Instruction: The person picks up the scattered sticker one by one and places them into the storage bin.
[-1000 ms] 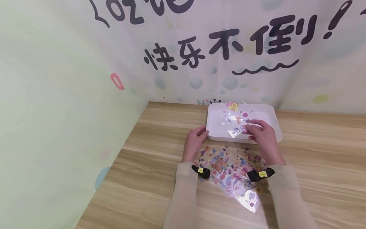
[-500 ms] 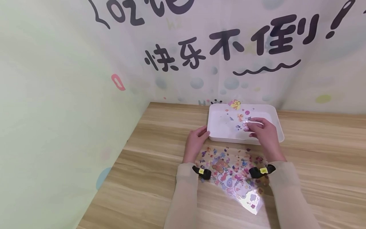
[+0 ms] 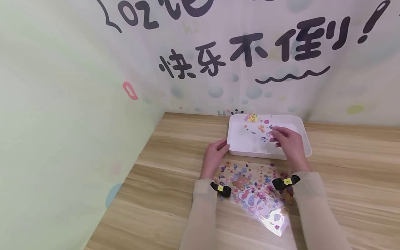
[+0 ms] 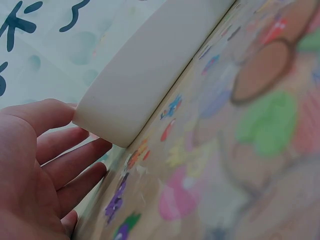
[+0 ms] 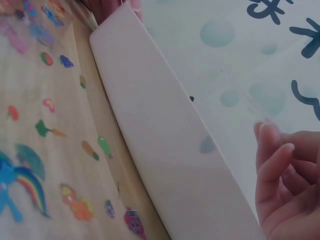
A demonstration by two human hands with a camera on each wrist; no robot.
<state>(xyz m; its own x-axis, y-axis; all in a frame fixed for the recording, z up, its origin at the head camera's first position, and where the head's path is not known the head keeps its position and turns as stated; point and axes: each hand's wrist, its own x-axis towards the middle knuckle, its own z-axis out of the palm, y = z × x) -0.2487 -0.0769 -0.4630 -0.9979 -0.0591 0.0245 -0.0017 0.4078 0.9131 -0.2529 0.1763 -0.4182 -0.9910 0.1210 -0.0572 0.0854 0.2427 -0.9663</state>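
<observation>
My right hand pinches a clear sticker sheet between thumb and fingertips, above the white plastic tray. Small coloured stickers show on the sheet; its clear edges are hard to make out. In the right wrist view, bent fingers of the right hand hold a faint strip of clear film. My left hand touches the tray's near left corner. Its fingers look fairly straight in the left wrist view, resting against the tray wall. In front of the tray lie more clear sticker sheets, printed with bears and small figures.
The tray stands on a wood-grain table, close to a pale printed cloth at the back. Another pale wall borders the table's left side. Both wrists carry black straps.
The sticker sheet in my right hand has shifted slightly, its yellow figure now lower and further left against the tray. My left hand stays at the tray's corner.
</observation>
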